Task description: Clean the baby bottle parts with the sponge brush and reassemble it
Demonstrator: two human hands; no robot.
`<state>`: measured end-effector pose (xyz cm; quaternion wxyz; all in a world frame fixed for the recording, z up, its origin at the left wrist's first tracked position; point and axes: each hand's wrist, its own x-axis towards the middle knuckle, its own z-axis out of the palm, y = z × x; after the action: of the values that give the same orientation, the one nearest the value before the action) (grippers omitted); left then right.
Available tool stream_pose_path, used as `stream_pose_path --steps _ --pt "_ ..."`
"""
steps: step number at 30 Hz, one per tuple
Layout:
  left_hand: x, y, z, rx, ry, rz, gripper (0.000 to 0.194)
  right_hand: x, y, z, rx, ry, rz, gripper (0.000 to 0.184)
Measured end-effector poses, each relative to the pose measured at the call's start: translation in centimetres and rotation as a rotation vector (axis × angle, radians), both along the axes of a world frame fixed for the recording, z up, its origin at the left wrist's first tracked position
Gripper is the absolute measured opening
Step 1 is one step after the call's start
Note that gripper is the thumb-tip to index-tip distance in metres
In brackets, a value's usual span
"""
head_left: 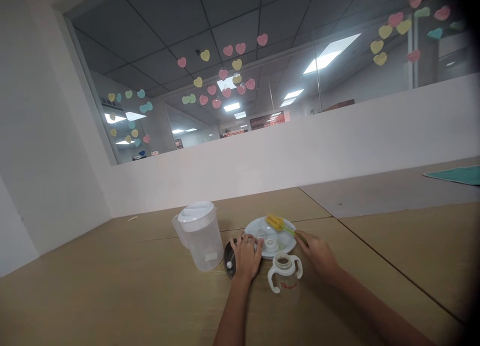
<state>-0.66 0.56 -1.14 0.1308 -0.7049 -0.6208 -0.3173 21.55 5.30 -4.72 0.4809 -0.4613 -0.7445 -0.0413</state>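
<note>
My right hand [318, 253] is closed round the green handle of a bottle brush [275, 222] with a yellow sponge head. The brush head is over the far rim of a white plate [288, 243]. On the plate lie a white ring-shaped bottle part [270, 244] and a clear piece, perhaps a cap. My left hand [246, 256] rests palm down between the plate and a dark round dish [227, 256], fingers apart and bent, their tips partly hidden. A small white piece [229, 265] sits in the dish. Nearer me stands a clear baby bottle [287, 278], lidless, with a white two-handled collar.
A translucent pitcher [204, 241] with a white lid stands left of the dish. A teal cloth [455, 175] lies at the far right. Behind the brown tabletop [112, 286] rises a white wall [243, 166] with a window bearing heart-shaped notes.
</note>
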Motion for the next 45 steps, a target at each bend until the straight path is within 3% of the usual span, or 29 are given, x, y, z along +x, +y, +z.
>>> stream_pose_path --steps 6,13,21,27,39,45 --pt "-0.3 -0.3 -0.2 -0.054 -0.004 -0.009 0.042 -0.1 -0.4 1.7 -0.147 0.119 0.149 0.033" --pt "-0.4 -0.1 -0.5 -0.051 -0.173 -0.067 0.038 0.9 -0.7 2.6 -0.309 0.282 0.234 0.048" --pt "-0.4 -0.1 -0.7 -0.036 -0.284 -0.134 0.042 -0.1 -1.6 2.4 -0.281 0.234 0.156 0.046" --pt "0.3 -0.2 -0.6 -0.081 -0.251 -0.166 0.041 0.1 -1.5 2.3 -0.268 0.276 0.176 0.045" --pt "0.6 -0.4 -0.4 0.044 -0.338 -0.312 0.047 0.7 -0.8 2.1 -0.327 0.578 0.267 0.033" --pt "0.8 -0.6 -0.3 0.352 -0.516 -0.412 0.035 0.8 -1.4 3.0 -0.533 0.678 0.378 0.037"
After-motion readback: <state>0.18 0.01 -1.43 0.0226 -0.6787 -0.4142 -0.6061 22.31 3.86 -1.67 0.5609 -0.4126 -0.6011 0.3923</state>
